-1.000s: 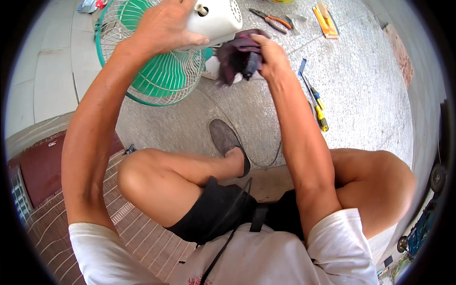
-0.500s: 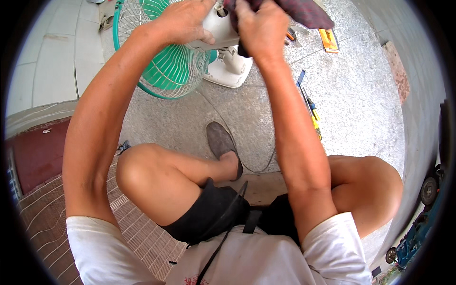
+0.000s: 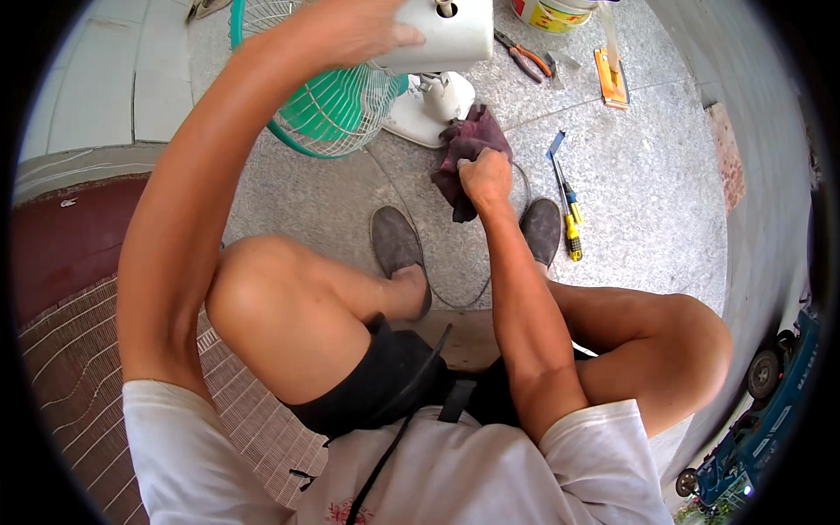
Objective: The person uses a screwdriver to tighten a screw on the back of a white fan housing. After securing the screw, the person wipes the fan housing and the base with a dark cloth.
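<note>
A fan with a green-rimmed wire cage [image 3: 354, 118] and a white motor housing [image 3: 455, 37] is in front of me, its white base [image 3: 411, 121] on the floor. My left hand [image 3: 363, 31] rests against the cage side of the housing, thumb along the casing and fingers partly beyond the frame's top edge. A dark maroon cloth [image 3: 479, 138] hangs from my right hand [image 3: 486, 178], which is closed on it, below the housing and close to the base. The cloth covers part of the base's edge.
Right of the fan lie orange-handled pliers [image 3: 523, 57], a scraper [image 3: 560, 68] and an orange packet [image 3: 612, 80]. Nearer are a yellow-handled screwdriver [image 3: 572, 238] and a blue-tipped tool [image 3: 556, 145]. A bucket [image 3: 553, 16] stands behind. A grey cable [image 3: 398, 188] runs past my shoes.
My right hand has drawn the cloth down from the top of the motor housing toward me, baring the casing. My left hand stays at the housing. My right shoe has come into view.
</note>
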### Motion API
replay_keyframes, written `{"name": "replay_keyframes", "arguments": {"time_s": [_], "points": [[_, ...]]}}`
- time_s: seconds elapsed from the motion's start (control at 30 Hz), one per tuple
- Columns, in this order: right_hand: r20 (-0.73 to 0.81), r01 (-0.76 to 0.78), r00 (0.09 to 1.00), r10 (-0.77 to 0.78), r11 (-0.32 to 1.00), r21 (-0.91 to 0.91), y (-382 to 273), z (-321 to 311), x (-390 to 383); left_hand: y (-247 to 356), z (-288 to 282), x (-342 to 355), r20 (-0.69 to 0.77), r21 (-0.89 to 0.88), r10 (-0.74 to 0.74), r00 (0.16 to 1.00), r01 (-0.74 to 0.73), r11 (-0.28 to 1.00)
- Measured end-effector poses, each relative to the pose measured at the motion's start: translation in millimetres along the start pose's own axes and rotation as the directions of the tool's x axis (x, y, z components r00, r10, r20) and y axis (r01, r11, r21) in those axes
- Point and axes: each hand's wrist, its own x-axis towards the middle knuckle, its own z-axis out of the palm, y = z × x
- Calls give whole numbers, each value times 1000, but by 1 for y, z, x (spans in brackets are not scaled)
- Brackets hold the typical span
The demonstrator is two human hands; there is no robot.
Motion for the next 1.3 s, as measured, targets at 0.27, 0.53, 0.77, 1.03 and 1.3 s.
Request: {"name": "replay_keyframes", "arguments": {"time_s": [0.27, 0.53, 0.77, 1.03, 1.3], "points": [[-136, 169, 974, -183, 980, -105, -6, 24, -1, -1, -17, -81, -678, 194, -194, 710, 426, 884], [-12, 631, 772, -635, 769, -99, -40, 63, 10, -12, -4, -103, -330, -756, -777, 537, 342, 558], [144, 623, 780, -609, 777, -88, -24, 110, 46, 37, 12, -88, -172, -707, -724, 668, 429, 563], [-13, 666, 656, -754, 587, -461, -21, 170, 89, 25, -3, -87, -165, -715, -722, 672, 423, 557], [43, 505, 863, -503, 860, -67, 43, 76, 54, 18, 5, -61, -378, -761, -660, 650, 188, 621]]}}
